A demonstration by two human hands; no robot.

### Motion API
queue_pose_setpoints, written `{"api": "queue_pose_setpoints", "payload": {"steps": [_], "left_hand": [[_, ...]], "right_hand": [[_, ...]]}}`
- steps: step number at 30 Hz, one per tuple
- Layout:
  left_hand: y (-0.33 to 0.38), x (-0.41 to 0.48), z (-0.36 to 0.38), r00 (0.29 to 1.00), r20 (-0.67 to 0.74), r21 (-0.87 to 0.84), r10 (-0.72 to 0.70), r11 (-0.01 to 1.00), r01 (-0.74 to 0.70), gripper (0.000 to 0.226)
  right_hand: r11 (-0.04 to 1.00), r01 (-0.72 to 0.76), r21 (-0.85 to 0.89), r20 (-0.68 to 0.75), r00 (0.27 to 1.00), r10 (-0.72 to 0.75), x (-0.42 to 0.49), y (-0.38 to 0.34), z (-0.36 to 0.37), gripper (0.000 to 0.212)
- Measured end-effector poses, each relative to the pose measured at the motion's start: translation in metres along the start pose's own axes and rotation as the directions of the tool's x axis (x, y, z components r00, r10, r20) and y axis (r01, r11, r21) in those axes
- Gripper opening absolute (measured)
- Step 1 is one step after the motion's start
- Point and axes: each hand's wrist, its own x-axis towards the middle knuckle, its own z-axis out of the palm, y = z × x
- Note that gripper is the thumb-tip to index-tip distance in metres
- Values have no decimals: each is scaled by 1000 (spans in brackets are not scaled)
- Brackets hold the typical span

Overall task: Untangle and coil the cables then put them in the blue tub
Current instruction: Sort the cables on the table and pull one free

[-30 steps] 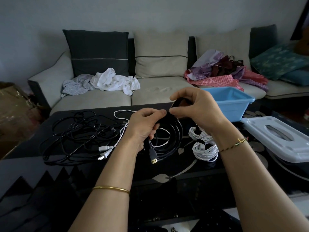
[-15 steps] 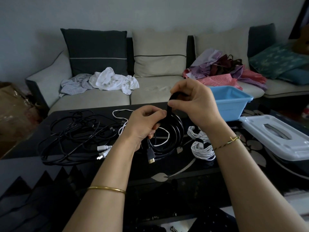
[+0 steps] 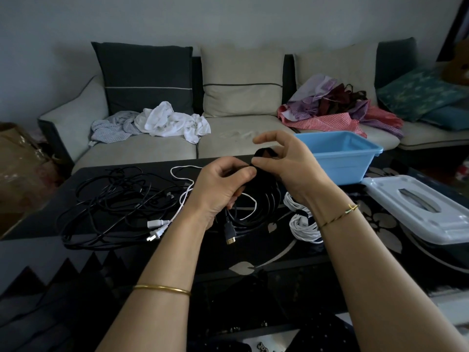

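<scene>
Left hand (image 3: 218,189) grips the black coil (image 3: 266,207) at its top; right hand (image 3: 286,168) pinches a black strap (image 3: 264,153) there, forefinger lifted — coil hangs toward 6 o'clock. Blue tub (image 3: 342,168) near at 3 o'clock; tangled cables (image 3: 109,207) at 9.

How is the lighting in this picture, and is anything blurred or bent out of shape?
Head view: dim and flat, so the black cable coil gripped by the left hand merges with the dark table; the table's glossy top mirrors pale light at left; the forefinger of the right hand looks slightly soft; the wide lens bows the sofa near the edges.
</scene>
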Motion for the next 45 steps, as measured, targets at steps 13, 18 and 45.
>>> {"api": "queue_pose_setpoints", "payload": {"steps": [13, 18, 45], "left_hand": [[6, 0, 5, 999, -41, -30, -32, 999, 30, 35], [7, 1, 10, 994, -106, 8, -33, 999, 34, 26], [-2, 7, 3, 986, -51, -73, -156, 986, 152, 18]], "right_hand": [[966, 55, -251, -24, 998, -63, 2, 2, 0, 13], [903, 125, -410, -19, 989, -145, 7, 3, 5, 23], [993, -53, -104, 222, 972, 75, -12, 15, -7, 37]]}}
